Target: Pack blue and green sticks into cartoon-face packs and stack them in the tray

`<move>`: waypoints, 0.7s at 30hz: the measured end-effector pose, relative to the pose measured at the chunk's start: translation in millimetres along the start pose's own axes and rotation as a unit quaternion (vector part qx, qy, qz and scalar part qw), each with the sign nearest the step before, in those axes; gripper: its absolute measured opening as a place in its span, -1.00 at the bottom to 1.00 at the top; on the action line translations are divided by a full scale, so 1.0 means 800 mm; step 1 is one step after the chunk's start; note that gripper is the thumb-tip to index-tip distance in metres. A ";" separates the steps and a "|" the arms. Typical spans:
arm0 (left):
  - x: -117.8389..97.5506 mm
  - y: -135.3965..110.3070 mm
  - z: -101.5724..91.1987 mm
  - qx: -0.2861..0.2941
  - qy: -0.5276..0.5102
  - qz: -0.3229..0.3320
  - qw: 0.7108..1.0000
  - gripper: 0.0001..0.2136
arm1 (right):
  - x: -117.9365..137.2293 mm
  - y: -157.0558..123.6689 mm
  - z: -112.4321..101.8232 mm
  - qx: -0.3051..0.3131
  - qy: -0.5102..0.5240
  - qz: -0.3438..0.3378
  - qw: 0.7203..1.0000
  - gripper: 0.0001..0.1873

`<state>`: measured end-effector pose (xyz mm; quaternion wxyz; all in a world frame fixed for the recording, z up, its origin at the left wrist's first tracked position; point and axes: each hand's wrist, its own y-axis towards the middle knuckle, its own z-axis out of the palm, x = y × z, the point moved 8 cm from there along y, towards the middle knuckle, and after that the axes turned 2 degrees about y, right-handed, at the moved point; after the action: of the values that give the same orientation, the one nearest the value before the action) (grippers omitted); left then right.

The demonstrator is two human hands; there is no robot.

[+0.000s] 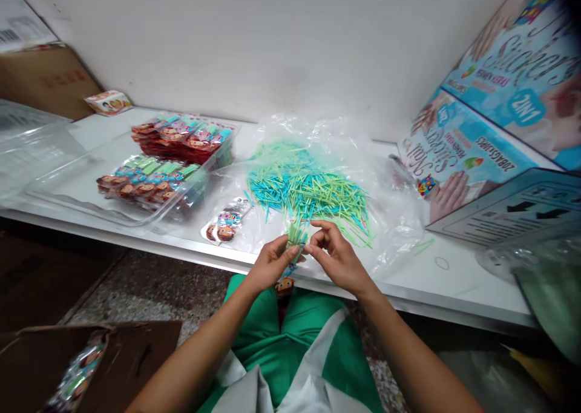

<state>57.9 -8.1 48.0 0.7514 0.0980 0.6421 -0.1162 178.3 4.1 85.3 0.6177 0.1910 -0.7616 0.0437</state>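
My left hand [272, 263], thumb and fingers closed, grips a small printed packet [285, 283] with a cartoon face hanging below it. A short bunch of pale green sticks [295, 231] stands up from the top of this packet. At its right side, my right hand [338, 258] has thumb and fingers bent in a pinch, close to the sticks and my left thumb. What the right fingertips hold is too small to make out. Just beyond both hands lies a pile of loose green and blue plastic sticks [313, 189] on a clear plastic sheet [390, 219].
Flat cartoon packets [226, 226] lie left of the pile. Finished-looking packets [181, 135] are stacked in a clear tray [154, 219]. Large printed boxes [481, 140] stand at right; a rubber band [442, 263] lies before them. An open carton [136, 352] sits below, left.
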 end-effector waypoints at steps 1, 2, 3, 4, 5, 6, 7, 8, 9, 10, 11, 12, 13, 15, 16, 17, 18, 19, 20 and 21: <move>-0.005 0.000 -0.002 0.004 0.018 0.008 1.000 -0.72 | 0.005 0.001 0.000 0.000 -0.006 -0.015 1.000 -0.56; -0.009 0.000 -0.005 0.007 0.036 0.012 0.999 -0.72 | 0.009 0.001 0.000 0.002 -0.014 -0.028 1.000 -0.56; -0.013 -0.001 -0.008 0.011 0.050 0.013 0.999 -0.71 | 0.013 0.002 0.001 0.007 -0.022 -0.039 0.999 -0.55; -0.016 -0.001 -0.010 0.014 0.054 0.013 0.998 -0.68 | 0.016 0.002 0.002 0.013 -0.030 -0.046 0.998 -0.55; -0.018 -0.001 -0.012 0.017 0.051 0.011 0.999 -0.63 | 0.018 0.003 0.003 0.017 -0.037 -0.051 0.998 -0.54; -0.019 -0.002 -0.014 0.021 0.041 0.007 0.999 -0.58 | 0.020 0.003 0.004 0.022 -0.044 -0.054 0.997 -0.54; -0.018 -0.003 -0.015 0.026 0.029 0.003 0.999 -0.53 | 0.021 0.003 0.005 0.025 -0.048 -0.055 0.997 -0.54; -0.017 -0.004 -0.015 0.030 0.017 -0.001 0.999 -0.48 | 0.022 0.004 0.006 0.026 -0.050 -0.056 0.997 -0.55; -0.015 -0.005 -0.016 0.030 0.008 -0.003 1.000 -0.44 | 0.024 0.004 0.006 0.025 -0.051 -0.057 0.997 -0.56; -0.012 -0.006 -0.016 0.027 0.006 -0.002 1.000 -0.42 | 0.026 0.005 0.005 0.021 -0.048 -0.057 0.997 -0.57; -0.009 -0.008 -0.018 0.020 0.010 0.002 1.000 -0.44 | 0.028 0.006 0.004 0.017 -0.043 -0.057 0.997 -0.58; -0.007 -0.010 -0.020 0.007 0.018 0.009 1.000 -0.52 | 0.030 0.007 0.003 0.012 -0.036 -0.056 0.998 -0.58; -0.005 -0.012 -0.024 -0.009 0.027 0.017 0.999 -0.63 | 0.033 0.009 0.001 0.007 -0.028 -0.057 0.998 -0.58; -0.008 -0.016 -0.036 -0.039 0.048 0.029 0.998 -0.80 | 0.038 0.012 -0.002 -0.001 -0.014 -0.057 0.998 -0.55; -0.013 -0.018 -0.045 -0.052 0.059 0.032 0.996 -0.83 | 0.039 0.014 -0.004 -0.006 -0.009 -0.057 0.998 -0.54; -0.023 -0.019 -0.058 -0.067 0.071 0.034 0.995 -0.83 | 0.040 0.015 -0.006 -0.012 -0.006 -0.056 0.998 -0.54; -0.037 -0.019 -0.076 -0.085 0.086 0.038 0.992 -0.82 | 0.039 0.017 -0.009 -0.021 -0.004 -0.054 0.998 -0.54; -0.056 -0.020 -0.099 -0.113 0.103 0.049 0.987 -0.79 | 0.037 0.018 -0.012 -0.030 -0.003 -0.051 0.998 -0.55; -0.082 -0.021 -0.129 -0.153 0.123 0.073 0.978 -0.75 | 0.035 0.018 -0.015 -0.039 -0.004 -0.046 0.998 -0.55; -0.111 -0.022 -0.160 -0.190 0.150 0.101 0.965 -0.67 | 0.031 0.018 -0.018 -0.046 -0.005 -0.041 0.998 -0.56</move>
<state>-81.3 17.4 115.9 0.6589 0.0342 0.7447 0.1007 182.6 16.0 115.0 0.6232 0.1937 -0.7575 -0.0175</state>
